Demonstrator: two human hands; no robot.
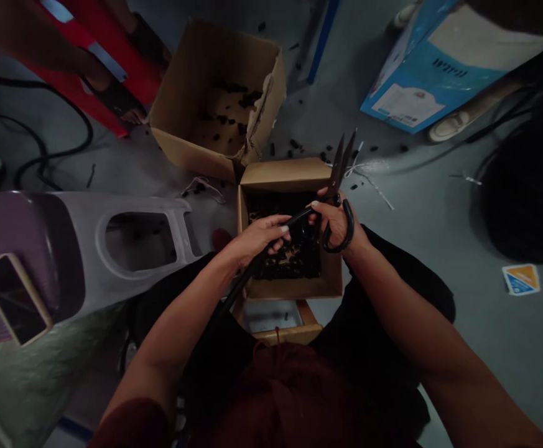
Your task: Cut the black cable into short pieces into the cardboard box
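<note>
My left hand (264, 236) is closed around a long black tube or cable (239, 283), which runs down across my lap. The tube's upper end reaches my right hand (331, 221), whose thumb and finger pinch it. That same right hand also carries a pair of scissors (340, 167) with black handles; the blades point up and away, slightly parted. Below both hands a cardboard box (292, 288) sits between my knees, with many small black pieces inside. Part of the tube's tip is hidden by my right fingers.
A second cardboard box (171, 142) with black scraps stands ahead. Left is a stool (75, 218) with a phone (17, 298) on it. A person's foot (448, 126) shows beside a blue carton (408, 102). Black bits and white string (378, 190) litter the floor.
</note>
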